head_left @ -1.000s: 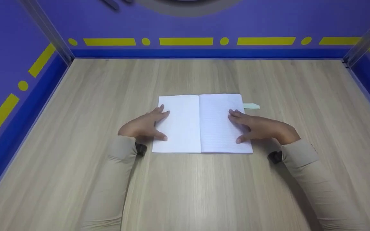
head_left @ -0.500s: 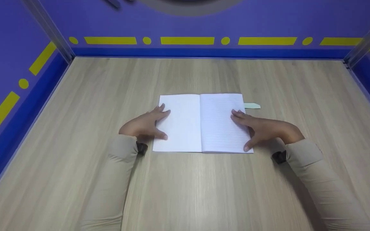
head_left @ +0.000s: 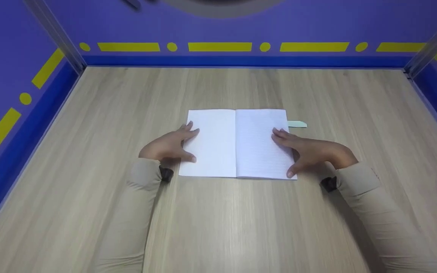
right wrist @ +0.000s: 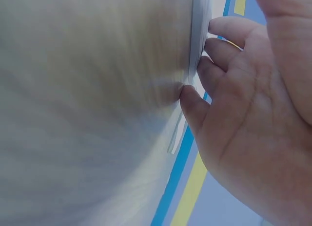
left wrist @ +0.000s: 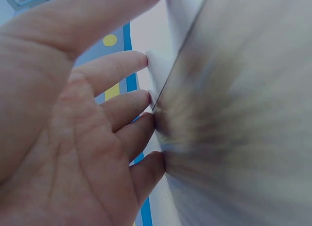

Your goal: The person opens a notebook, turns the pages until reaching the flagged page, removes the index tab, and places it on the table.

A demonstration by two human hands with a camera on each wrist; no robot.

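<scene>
An open notebook (head_left: pixel 216 151) with a blank left page and a lined right page lies flat on the wooden table. My left hand (head_left: pixel 169 145) rests at its left edge, fingers spread, with some fingertips and the thumb on the page. At the opposite edge my right hand (head_left: pixel 309 150) lies with its fingertips on the lined page and its thumb near the lower right corner. A pale green strip (head_left: pixel 297 124) sticks out from under the right page. In the right wrist view, the little finger touches the tabletop beside the stacked pages (right wrist: pixel 199 33).
The light wood table (head_left: pixel 218 223) stretches around the notebook on all sides. Blue-purple panels (head_left: pixel 218 28) with yellow dashes and dots wall in the back and both sides. Each wrist wears a small black device (head_left: pixel 329 184) under a beige sleeve (head_left: pixel 378 212).
My right hand has shifted slightly right, and its thumb has slid down toward the page's lower corner. My left hand and the notebook stay about where they were.
</scene>
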